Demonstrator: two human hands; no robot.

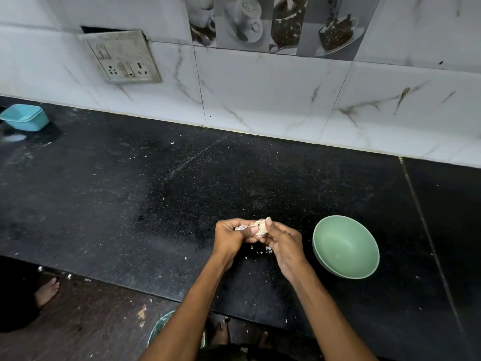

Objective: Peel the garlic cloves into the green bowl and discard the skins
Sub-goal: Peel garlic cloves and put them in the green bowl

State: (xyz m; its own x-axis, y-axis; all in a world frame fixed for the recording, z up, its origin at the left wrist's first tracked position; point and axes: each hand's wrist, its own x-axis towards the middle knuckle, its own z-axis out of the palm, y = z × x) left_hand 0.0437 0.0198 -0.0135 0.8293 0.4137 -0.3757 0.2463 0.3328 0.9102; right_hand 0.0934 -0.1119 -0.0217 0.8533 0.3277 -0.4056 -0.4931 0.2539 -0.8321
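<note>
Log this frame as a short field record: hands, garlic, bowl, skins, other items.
left hand: grips the garlic, fingers curled
right hand: pinches the garlic from the other side
garlic: held above the counter, papery skin partly loose
green bowl: on the counter, right of the hands, looks empty
skin scraps: a few on the counter under the hands
blue tub: far left, near the wall

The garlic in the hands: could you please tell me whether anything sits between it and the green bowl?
Nothing visible does. The garlic is held in the grip of both the left hand and the right hand, above the black counter. The green bowl stands just to the right, open and empty, with only bare counter between.
</note>
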